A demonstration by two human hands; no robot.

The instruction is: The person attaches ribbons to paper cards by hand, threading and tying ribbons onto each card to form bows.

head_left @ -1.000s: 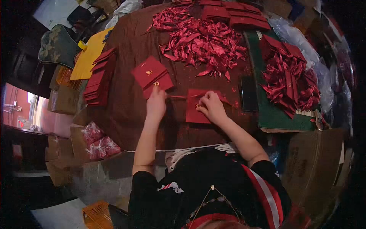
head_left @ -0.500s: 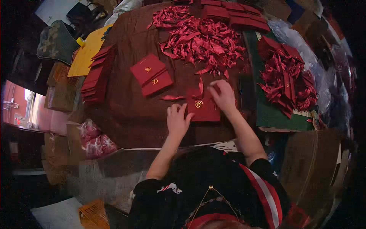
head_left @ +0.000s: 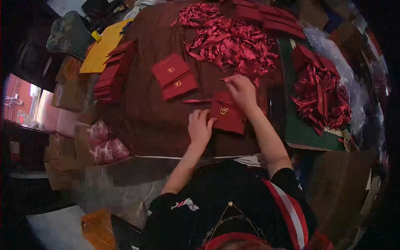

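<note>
A dark red card or folder with a gold monogram (head_left: 229, 118) lies slightly turned on the brown cloth in front of me. My left hand (head_left: 200, 126) rests at its left edge, thumb touching the edge and apart from the loosely bent fingers. Over the upper right corner, my right hand (head_left: 242, 92) is pinched closed. A thin strip pokes out at its fingertips, too small to name surely. One red ribbon (head_left: 198, 101) stretches left from the card's top edge. Up and to the left lie two overlapping red pieces (head_left: 175, 77) with the same monogram.
A heap of red ribbons (head_left: 233, 43) covers the far middle of the brown cloth (head_left: 146, 121). Red stacks stand at the left (head_left: 113, 77) and far right (head_left: 271, 18). A ribboned pile (head_left: 323, 98) sits on a green board (head_left: 300, 135). Plastic-wrapped bundles (head_left: 107, 146) are at the lower left.
The view has shifted, moving the table's things rightward and slightly up. The ribbon piece that stood up beside my right hand is down now. The card has turned a little clockwise.
</note>
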